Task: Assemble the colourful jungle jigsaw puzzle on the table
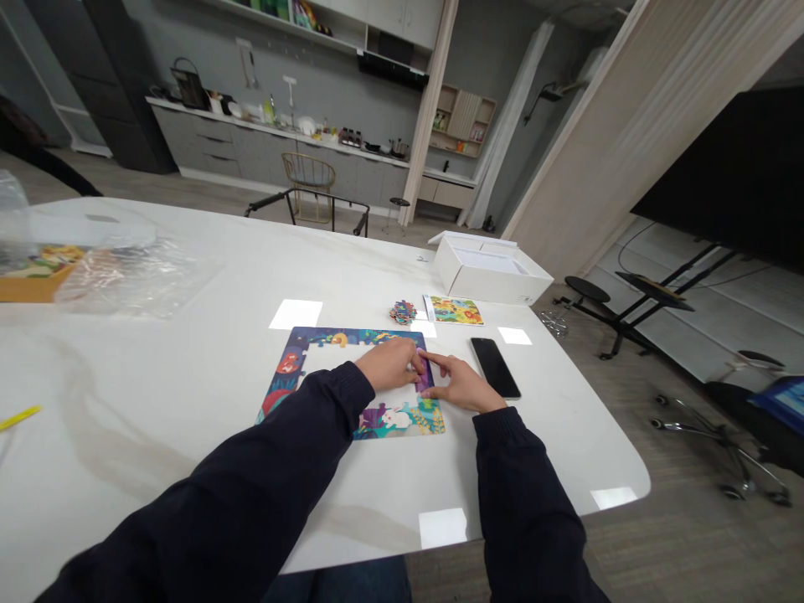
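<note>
A colourful jigsaw puzzle [289, 363] lies flat on the white table, its border pieces joined into a frame around a bare middle. Over its right side, my left hand [393, 365] bends its fingers down onto a purple puzzle piece [422, 377] at the inner edge. My right hand [463, 383] reaches in from the right, index finger and thumb spread apart along the puzzle's right border and touching it. Part of the lower left border is hidden under my left sleeve. Behind the puzzle sits a small pile of loose puzzle pieces [403, 312].
A picture card [457, 310] lies beside the pile, in front of an open white box [490, 266]. To the right of my right hand is a black phone [495, 368]. Clear plastic wrap [138, 276] and an orange box [34, 286] occupy the left, with a yellow pen-like object [20, 418] nearer.
</note>
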A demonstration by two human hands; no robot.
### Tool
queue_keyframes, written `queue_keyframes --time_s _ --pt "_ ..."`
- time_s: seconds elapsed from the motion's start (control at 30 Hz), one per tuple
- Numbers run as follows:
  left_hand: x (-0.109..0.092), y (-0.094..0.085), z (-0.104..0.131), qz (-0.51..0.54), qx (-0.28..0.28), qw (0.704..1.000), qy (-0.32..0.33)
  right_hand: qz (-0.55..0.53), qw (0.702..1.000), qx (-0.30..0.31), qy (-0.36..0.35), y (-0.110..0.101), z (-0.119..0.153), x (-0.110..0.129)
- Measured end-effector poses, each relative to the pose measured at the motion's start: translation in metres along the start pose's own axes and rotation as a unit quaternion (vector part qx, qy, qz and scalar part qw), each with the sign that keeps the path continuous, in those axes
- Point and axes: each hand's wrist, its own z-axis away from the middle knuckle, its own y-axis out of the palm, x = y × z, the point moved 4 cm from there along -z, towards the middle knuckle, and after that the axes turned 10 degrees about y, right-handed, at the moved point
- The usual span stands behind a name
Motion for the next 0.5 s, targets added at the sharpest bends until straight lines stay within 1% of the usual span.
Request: queue_keyframes --time_s 0.1,0.23,0.3,0.4,0.5 --pt "0.0003 0.0016 0.0006 -0.009 0.006 1.000 0.011 -0.003 1.000 -0.003 -0.002 -0.0005 0.0003 0.0007" --pt "-0.0007 -0.0004 0.0020 -0.029 0.011 1.000 0.004 -0.001 1.000 -0.010 -0.002 -0.0008 0.0002 0.0006" --pt "-0.0033 -0.0020 0.0016 -0.035 0.019 0.999 0.022 -0.003 1.000 -0.016 0.002 -0.0010 -0.0001 -0.0002" --pt "-0.0075 -0.0024 0.0000 -0.025 0.039 0.997 0.067 -0.010 1.000 -0.022 0.004 -0.0014 -0.0004 -0.0004" --pt "-0.0077 -0.0008 -0.0003 -0.013 0.051 0.996 0.075 -0.015 1.000 -0.021 0.007 -0.0019 -0.0001 0.0018"
